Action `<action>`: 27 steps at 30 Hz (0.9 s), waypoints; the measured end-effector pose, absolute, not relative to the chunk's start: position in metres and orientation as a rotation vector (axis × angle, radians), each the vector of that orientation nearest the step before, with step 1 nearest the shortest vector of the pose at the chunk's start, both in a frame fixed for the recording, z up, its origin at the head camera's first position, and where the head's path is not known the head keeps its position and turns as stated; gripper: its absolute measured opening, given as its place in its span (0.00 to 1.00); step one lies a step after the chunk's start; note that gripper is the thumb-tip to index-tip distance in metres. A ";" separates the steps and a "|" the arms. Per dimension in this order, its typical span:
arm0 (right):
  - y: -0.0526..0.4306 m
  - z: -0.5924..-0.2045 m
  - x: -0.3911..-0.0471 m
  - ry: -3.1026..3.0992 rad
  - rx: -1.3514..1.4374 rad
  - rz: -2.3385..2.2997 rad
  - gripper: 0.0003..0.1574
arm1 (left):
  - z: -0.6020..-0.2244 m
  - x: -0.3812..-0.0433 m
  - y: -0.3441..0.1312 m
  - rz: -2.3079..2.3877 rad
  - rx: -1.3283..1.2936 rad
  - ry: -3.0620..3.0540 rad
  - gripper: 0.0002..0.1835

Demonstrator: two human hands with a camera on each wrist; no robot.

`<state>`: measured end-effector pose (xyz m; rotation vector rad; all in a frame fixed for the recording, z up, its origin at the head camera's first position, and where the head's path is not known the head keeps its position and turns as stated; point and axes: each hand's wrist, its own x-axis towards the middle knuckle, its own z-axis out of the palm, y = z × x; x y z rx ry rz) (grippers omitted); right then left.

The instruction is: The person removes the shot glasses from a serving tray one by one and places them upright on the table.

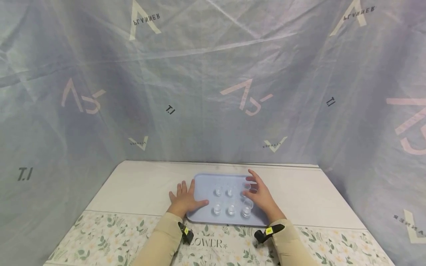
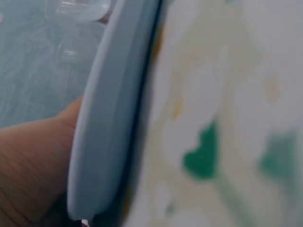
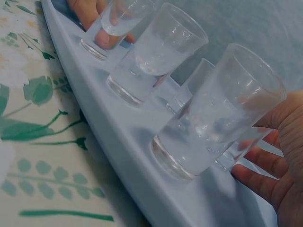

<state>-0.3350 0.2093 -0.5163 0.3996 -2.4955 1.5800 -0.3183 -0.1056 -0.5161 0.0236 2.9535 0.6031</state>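
The bench (image 1: 143,188) in front of me is plain white across its far part; along my side runs a floral strip (image 1: 110,236) with green leaves and dark lettering. Directly on it lies a light-blue tray (image 1: 204,186), mostly over the white, its near edge reaching the flowers.

Tray (image 1: 223,201) is lt blue, glasses (image 1: 231,210) clear, mat (image 1: 116,236) wht & grn floral.
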 end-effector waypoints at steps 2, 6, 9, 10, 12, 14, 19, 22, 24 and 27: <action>0.210 -0.517 -0.336 -2.499 0.404 1.571 0.59 | -0.512 -0.320 -0.105 0.596 0.030 2.947 0.63; 0.211 -0.519 -0.338 -2.503 0.421 1.556 0.59 | -0.505 -0.324 -0.105 0.565 0.041 2.921 0.65; 0.211 -0.520 -0.339 -2.513 0.434 1.541 0.60 | -0.504 -0.329 -0.107 0.569 0.046 2.909 0.66; 0.211 -0.520 -0.339 -2.518 0.438 1.529 0.59 | -0.504 -0.331 -0.107 0.577 0.049 2.908 0.67; 0.211 -0.519 -0.341 -2.514 0.442 1.530 0.60 | -0.503 -0.334 -0.108 0.563 0.046 2.892 0.68; 0.211 -0.520 -0.342 -2.514 0.444 1.526 0.59 | -0.501 -0.337 -0.108 0.546 0.044 2.879 0.69; 0.212 -0.519 -0.343 -2.505 0.468 1.535 0.59 | -0.500 -0.342 -0.107 0.504 0.032 2.863 0.71; 0.209 -0.506 -0.336 -2.511 0.494 1.535 0.57 | -0.508 -0.349 -0.109 0.489 0.020 2.860 0.72; 0.208 -0.505 -0.335 -2.504 0.497 1.532 0.55 | -0.514 -0.353 -0.109 0.474 0.012 2.851 0.74; 0.209 -0.510 -0.338 -2.510 0.475 1.517 0.55 | -0.516 -0.355 -0.108 0.453 0.001 2.839 0.74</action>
